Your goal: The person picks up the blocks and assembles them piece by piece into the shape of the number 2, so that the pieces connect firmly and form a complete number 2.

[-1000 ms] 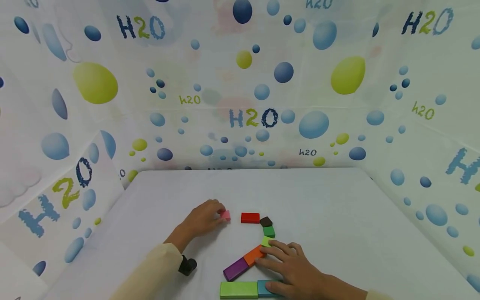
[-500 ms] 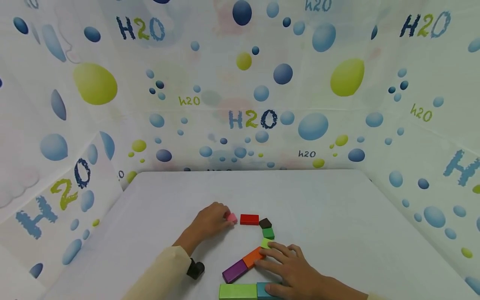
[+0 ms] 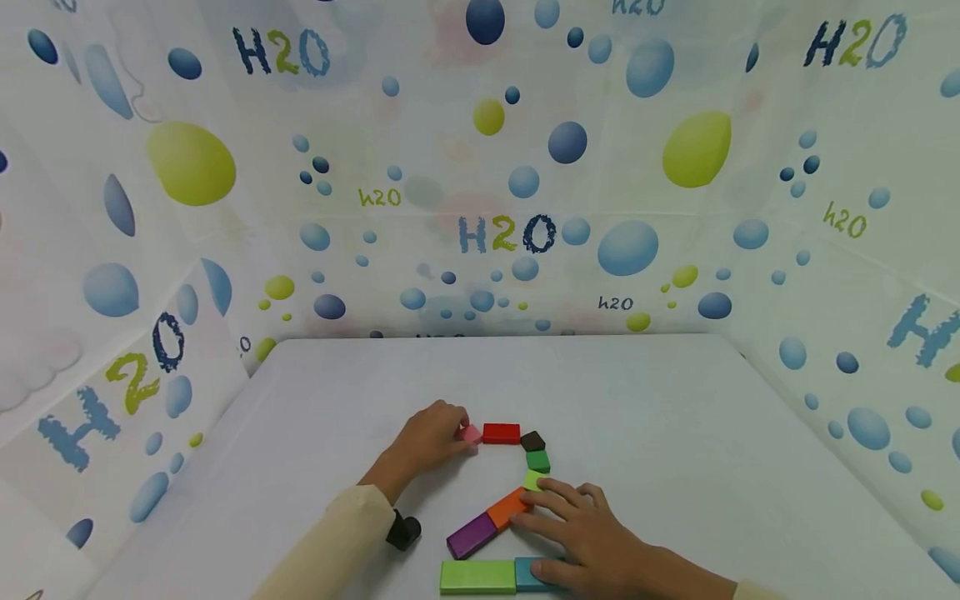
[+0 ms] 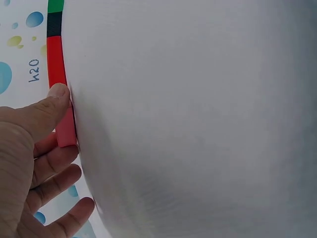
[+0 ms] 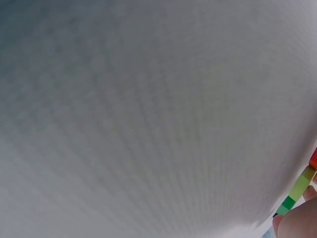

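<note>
In the head view my left hand pinches a small pink block at the left end of a red block. The left wrist view has the thumb on top of the pink block, whose end meets the red one. From there the row curves through a dark block, a green block, a small lime block, an orange block and a purple block. Fingers spread, my right hand touches the lime and orange blocks; its thumb lies on a blue block.
A long light-green block lies end to end with the blue one at the front edge of view. All lie on a white table. A patterned curtain stands behind and at the sides.
My left hand has slid the pink block rightward across the table, from a gap beside the red block to contact with it. The right hand has stayed in place.
</note>
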The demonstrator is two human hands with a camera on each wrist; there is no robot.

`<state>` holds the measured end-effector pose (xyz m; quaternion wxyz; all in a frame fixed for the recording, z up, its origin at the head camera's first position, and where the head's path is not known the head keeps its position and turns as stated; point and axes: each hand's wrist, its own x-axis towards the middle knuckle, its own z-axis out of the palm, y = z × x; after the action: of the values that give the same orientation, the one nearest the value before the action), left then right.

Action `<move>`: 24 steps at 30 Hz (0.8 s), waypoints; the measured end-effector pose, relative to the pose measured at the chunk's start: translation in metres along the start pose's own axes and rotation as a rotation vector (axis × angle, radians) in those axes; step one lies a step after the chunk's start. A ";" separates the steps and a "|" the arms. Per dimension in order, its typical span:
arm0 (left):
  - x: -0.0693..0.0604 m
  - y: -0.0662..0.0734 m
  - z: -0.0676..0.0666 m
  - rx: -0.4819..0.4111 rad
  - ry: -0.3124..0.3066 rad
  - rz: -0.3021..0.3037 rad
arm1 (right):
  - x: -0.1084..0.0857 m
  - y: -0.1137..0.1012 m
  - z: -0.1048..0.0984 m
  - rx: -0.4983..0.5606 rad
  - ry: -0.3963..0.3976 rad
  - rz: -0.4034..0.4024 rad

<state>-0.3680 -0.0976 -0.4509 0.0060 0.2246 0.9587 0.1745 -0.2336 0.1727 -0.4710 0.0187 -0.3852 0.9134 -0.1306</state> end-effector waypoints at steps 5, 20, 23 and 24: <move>0.001 0.002 0.000 -0.004 -0.010 -0.015 | 0.000 -0.001 0.000 0.006 -0.010 0.009; -0.001 -0.001 0.004 -0.017 -0.009 -0.015 | -0.001 -0.003 0.000 0.029 -0.012 0.017; -0.003 -0.001 0.003 -0.032 -0.015 -0.026 | 0.000 -0.003 -0.001 0.032 -0.021 0.022; -0.004 -0.002 0.002 -0.037 -0.022 -0.031 | 0.000 -0.003 -0.001 0.034 -0.024 0.024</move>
<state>-0.3654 -0.1000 -0.4538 0.0232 0.2116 0.9585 0.1898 -0.2318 0.1710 -0.4697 0.0379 -0.3754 0.9152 -0.1414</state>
